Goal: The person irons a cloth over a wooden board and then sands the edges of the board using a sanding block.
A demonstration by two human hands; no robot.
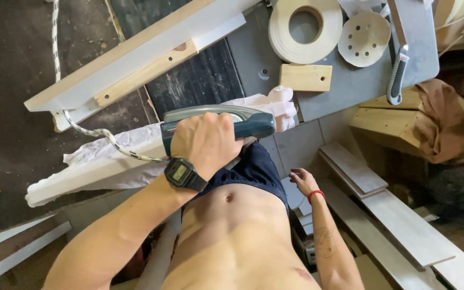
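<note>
- The left hand (206,140) is wrapping its fingers fully around the handle of a teal and grey clothes iron (218,122), gripping it tight from above; a black digital wristwatch (182,173) is sitting on that wrist.
- The iron is pressing down on a long white board (89,172) that is lying over crumpled white cloth (267,104); its long axis is running roughly left to right, in line with the board, nose pointing to the picture's right.
- A braided cord (108,137) is trailing from the iron's rear end, away to the upper left.
- The right hand (303,180) is hanging loose beside the hip, fingers half-curled and holding nothing, well apart from the iron, so the left hand is clearly the nearer one.
- On the grey bench top (345,86) beyond, a roll of pale edge banding (305,29), a perforated sanding disc (364,37), a small wooden block (305,77) and a utility knife (397,78) are lying.
</note>
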